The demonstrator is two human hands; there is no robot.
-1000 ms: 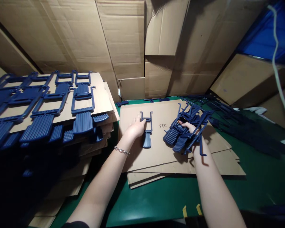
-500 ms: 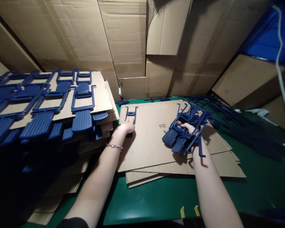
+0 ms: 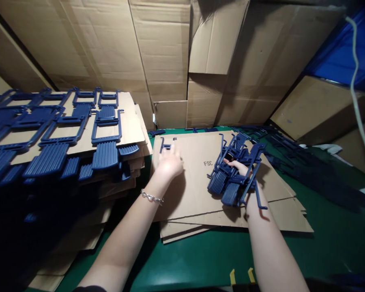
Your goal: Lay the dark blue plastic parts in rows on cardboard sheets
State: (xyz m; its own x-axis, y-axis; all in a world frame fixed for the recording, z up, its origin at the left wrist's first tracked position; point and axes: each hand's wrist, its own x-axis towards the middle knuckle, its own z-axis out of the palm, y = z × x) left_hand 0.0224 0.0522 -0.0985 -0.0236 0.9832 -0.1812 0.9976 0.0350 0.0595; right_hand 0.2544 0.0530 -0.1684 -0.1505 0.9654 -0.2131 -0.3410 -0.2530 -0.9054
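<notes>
My left hand hovers blurred over the upper left corner of a flat cardboard sheet printed "FSC", fingers loose and holding nothing. Just beyond its fingers lies a single blue plastic handle part, its two prongs sharp and still on the sheet. My right hand rests on the sheet's right half, shut on a bundle of blue plastic handle parts with ribbed paddles pointing toward me. A bracelet circles my left wrist.
At the left stands a tall stack of cardboard layers covered with rows of the same blue parts. A loose pile of dark blue parts spreads over the green table at the right. Cardboard boxes wall the back.
My left hand carried the single blue part from the sheet's middle to its upper left corner, left it there, and now swings back to the right. The right hand with its bundle barely moved.
</notes>
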